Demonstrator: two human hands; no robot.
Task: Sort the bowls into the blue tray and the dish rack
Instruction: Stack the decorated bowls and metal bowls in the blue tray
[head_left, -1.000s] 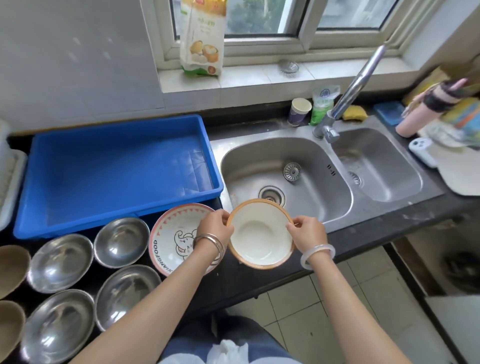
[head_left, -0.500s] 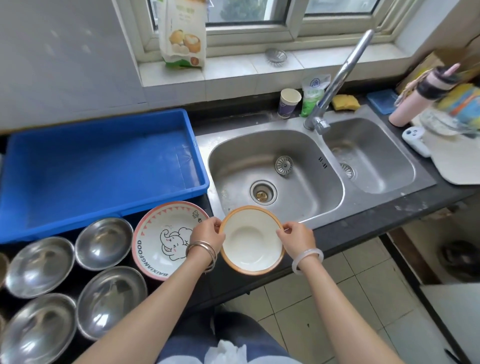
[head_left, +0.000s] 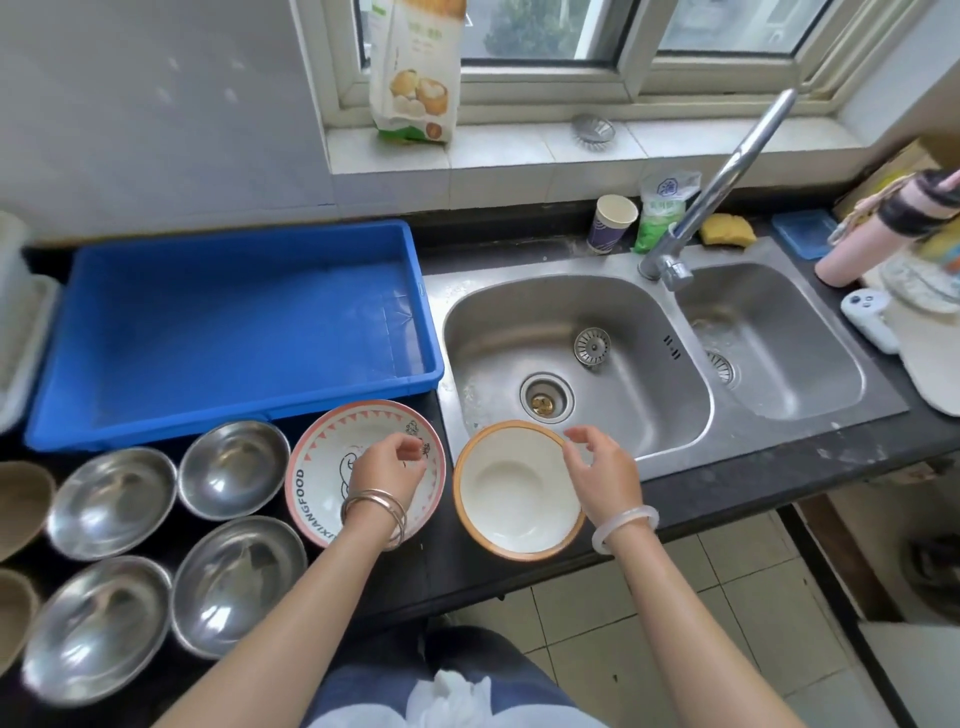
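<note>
Orange-rimmed bowl on dark counter beside sink; both hands seemingly loose, empty.

Sink side of the worktop

A double steel sink with tap; behind it a paper cup, green pouch and yellow sponge.

Pink-rimmed bowl, lower centre-left: black capitals along the inner rim, partly hidden by the left hand; visible letters read "XIANGFOOD".
Bag on the windowsill, top centre: printed characters, too blurred to read.
Green packet behind the sink: round blue emblem, text illegible.
Paper cup: pattern only, no legible text.
</note>
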